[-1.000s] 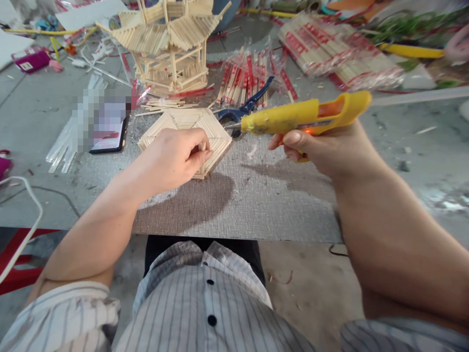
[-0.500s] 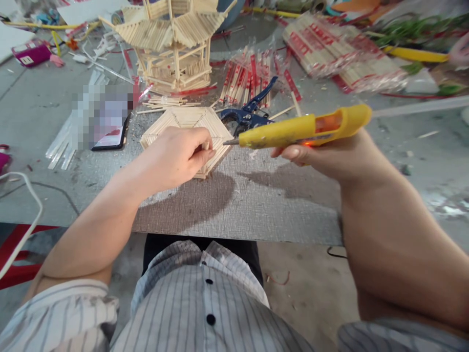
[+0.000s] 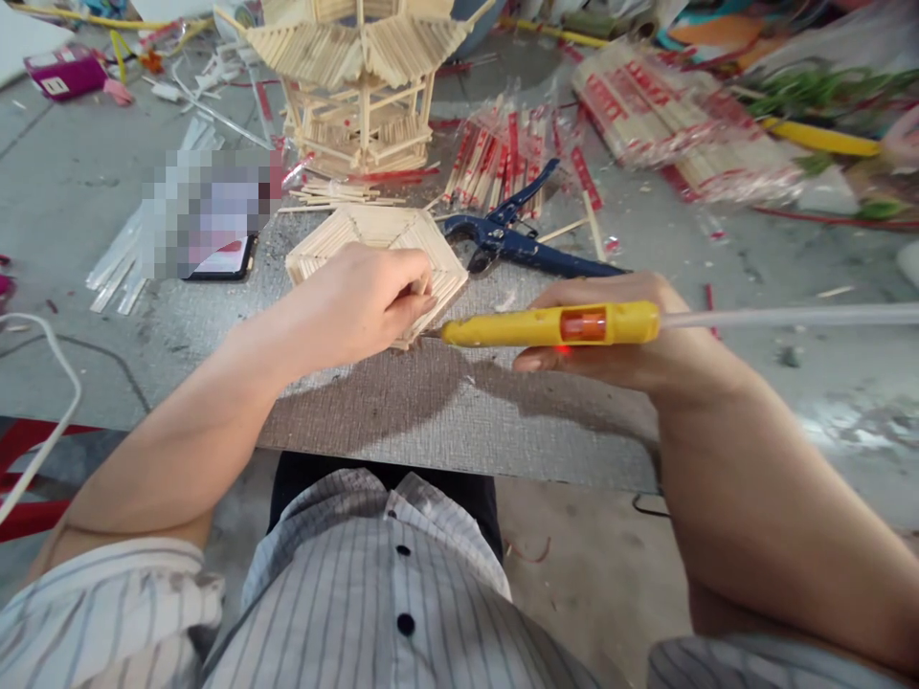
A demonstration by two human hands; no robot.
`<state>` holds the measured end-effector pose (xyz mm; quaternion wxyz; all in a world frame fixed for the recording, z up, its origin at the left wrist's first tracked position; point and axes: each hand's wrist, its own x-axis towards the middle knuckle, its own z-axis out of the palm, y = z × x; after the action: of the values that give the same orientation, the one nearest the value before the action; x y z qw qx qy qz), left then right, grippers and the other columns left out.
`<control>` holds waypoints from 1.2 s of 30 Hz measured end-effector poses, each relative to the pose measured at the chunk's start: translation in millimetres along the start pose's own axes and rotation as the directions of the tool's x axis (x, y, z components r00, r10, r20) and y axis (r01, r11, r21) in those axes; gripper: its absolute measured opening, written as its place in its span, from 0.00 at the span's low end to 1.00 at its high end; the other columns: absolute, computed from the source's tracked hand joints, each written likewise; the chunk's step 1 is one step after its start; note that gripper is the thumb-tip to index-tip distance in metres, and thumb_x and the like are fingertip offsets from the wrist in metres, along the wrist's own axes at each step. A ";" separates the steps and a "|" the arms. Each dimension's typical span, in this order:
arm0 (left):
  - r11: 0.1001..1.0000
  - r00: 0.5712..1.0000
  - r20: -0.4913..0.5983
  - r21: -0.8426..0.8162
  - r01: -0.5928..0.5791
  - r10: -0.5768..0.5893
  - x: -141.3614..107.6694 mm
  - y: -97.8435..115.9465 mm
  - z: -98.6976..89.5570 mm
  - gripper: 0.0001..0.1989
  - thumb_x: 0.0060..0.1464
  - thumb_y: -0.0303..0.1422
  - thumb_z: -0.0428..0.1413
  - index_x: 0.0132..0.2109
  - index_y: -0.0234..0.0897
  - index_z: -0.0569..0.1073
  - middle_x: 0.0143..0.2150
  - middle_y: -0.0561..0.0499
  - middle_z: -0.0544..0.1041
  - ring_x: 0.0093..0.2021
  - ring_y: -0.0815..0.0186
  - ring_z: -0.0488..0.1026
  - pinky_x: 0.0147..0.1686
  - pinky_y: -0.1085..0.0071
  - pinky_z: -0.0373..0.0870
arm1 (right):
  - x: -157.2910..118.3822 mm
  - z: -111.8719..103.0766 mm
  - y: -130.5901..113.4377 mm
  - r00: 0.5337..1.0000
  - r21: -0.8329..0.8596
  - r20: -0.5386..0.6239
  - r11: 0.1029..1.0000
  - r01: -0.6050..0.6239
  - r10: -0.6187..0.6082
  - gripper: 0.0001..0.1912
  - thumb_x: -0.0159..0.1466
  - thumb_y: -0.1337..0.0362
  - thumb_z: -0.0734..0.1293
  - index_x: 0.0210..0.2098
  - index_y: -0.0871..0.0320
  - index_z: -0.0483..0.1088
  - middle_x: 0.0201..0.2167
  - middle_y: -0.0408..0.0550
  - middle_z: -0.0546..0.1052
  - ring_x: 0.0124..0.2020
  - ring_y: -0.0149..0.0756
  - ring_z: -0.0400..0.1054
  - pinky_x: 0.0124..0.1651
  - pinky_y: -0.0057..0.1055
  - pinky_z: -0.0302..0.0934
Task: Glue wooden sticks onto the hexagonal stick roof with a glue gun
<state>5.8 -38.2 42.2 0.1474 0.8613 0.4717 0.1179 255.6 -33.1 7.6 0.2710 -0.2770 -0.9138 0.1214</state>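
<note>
Far left, well back from the near edge of the grey tabletop (image 3: 445, 431): a purple box (image 3: 64, 74). Then a fan of clear glue sticks (image 3: 107, 273), right beside a dark-framed phone (image 3: 222, 263), partly pixelated. On to the left hand (image 3: 359, 297), fingers curled down over a flat hexagonal panel of pale wooden sticks (image 3: 388, 225); can't tell if anything's pinched between. Panel lying mid-way along, close to the near edge. Behind it, standing upright, a pale stick-built pagoda model (image 3: 359, 115). Just right of the panel, a blue-handled cutting tool (image 3: 503, 234). And here, low across the front, a yellow glue gun (image 3: 531, 327), nozzle right at the panel's near-right side, contact unclear. Firmly wrapped around it, the fingers of the right hand (image 3: 638, 373). Farther back, toward the far edge, red-and-clear packs of pale sticks (image 3: 638, 105).
</note>
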 end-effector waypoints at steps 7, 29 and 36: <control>1.000 1.000 0.012 -0.012 0.005 -0.004 0.9 1.0 0.1 0.10 0.56 0.33 0.49 0.32 0.33 0.73 0.20 0.56 0.67 0.24 0.73 0.63 0.29 0.74 0.55 | -3.8 5.0 -3.7 0.997 -0.092 0.053 0.994 0.054 -0.050 0.19 0.64 0.48 0.63 0.28 0.58 0.66 0.22 0.45 0.72 0.22 0.29 0.66 0.23 0.27 0.55; 0.999 1.000 -0.025 -0.036 0.017 -0.018 -0.1 1.0 3.8 0.11 0.56 0.32 0.48 0.30 0.36 0.73 0.20 0.55 0.66 0.23 0.72 0.63 0.28 0.71 0.55 | -5.3 10.4 -6.3 0.996 -0.163 0.048 0.984 0.075 -0.068 0.19 0.64 0.51 0.64 0.29 0.62 0.71 0.21 0.46 0.72 0.21 0.29 0.66 0.23 0.28 0.53; 1.000 1.000 -0.021 -0.018 0.007 -0.007 -1.0 1.0 3.4 0.12 0.57 0.32 0.47 0.31 0.36 0.74 0.20 0.54 0.67 0.23 0.71 0.63 0.28 0.72 0.56 | -9.8 13.8 -1.5 0.998 -0.166 0.043 0.985 0.051 -0.044 0.15 0.64 0.54 0.64 0.29 0.59 0.69 0.22 0.44 0.72 0.21 0.28 0.65 0.24 0.29 0.51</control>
<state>7.2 -40.0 39.4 0.1507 0.8570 0.4751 0.1308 254.0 -40.9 -7.3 0.2315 -0.2745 -0.9323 0.0433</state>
